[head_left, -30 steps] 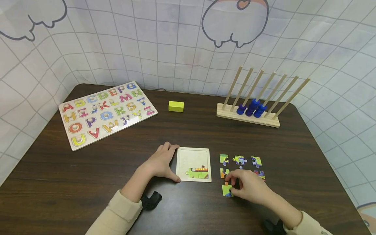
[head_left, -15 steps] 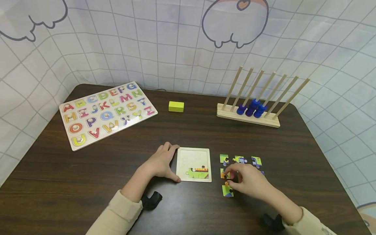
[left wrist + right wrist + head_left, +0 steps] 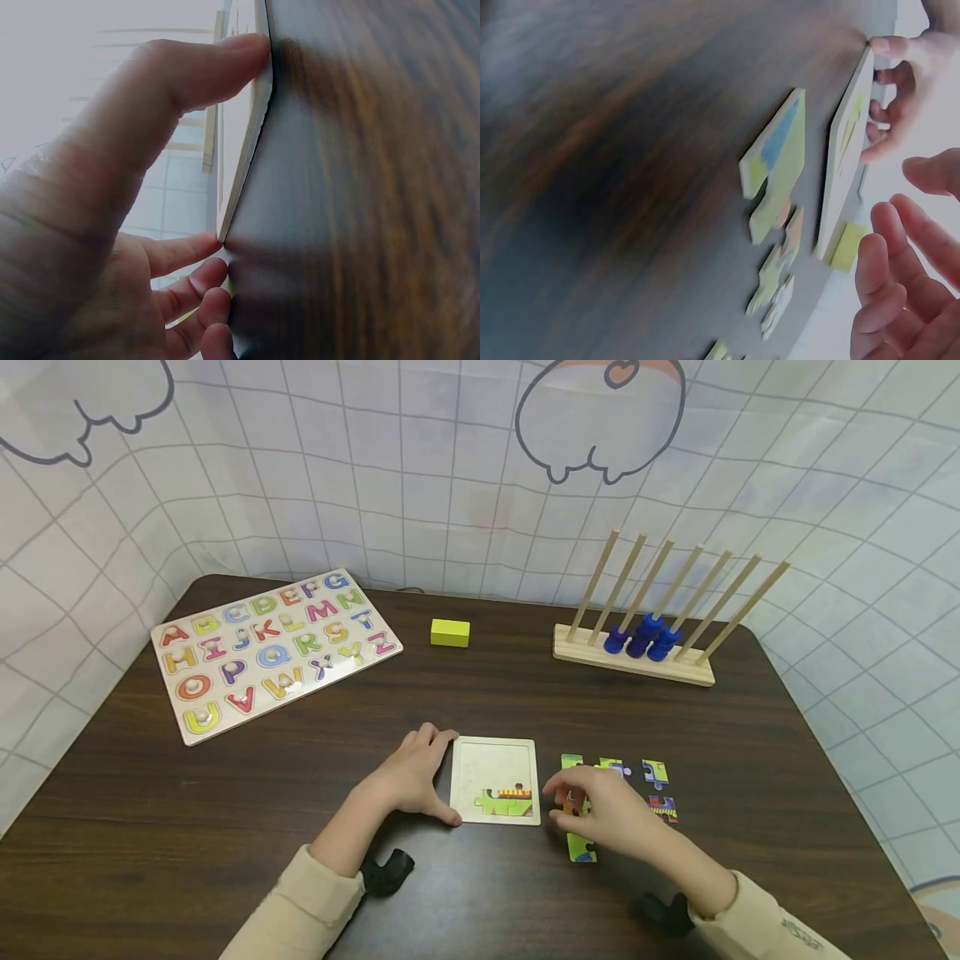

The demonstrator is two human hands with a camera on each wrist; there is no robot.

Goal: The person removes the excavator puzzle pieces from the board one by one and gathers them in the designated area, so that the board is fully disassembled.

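Note:
My left hand (image 3: 408,772) holds the left side of a small wooden puzzle tray (image 3: 491,764), thumb at its near corner and index finger at its far corner. In the left wrist view the thumb (image 3: 247,56) lies on the tray's edge. Joined green jigsaw pieces (image 3: 504,806) with a red-and-yellow strip fill the tray's lower right. Just right of the tray, my right hand (image 3: 611,810) hovers over loose jigsaw pieces (image 3: 582,848), partly hiding them. Thumb and fingers are apart; the right wrist view shows nothing between them, with a green-and-blue piece (image 3: 784,142) lying on the table below.
An alphabet peg board (image 3: 277,652) lies at the back left. A yellow block (image 3: 450,632) sits at the back middle. At the back right stands a wooden rack (image 3: 637,660) with upright rods and blue beads (image 3: 647,633). A tiled-pattern curtain (image 3: 450,485) hangs behind the table.
My right hand has moved left and slightly up, from the lower loose pieces toward the tray, its thumb and fingers spreading apart. The left hand and tray stay in place.

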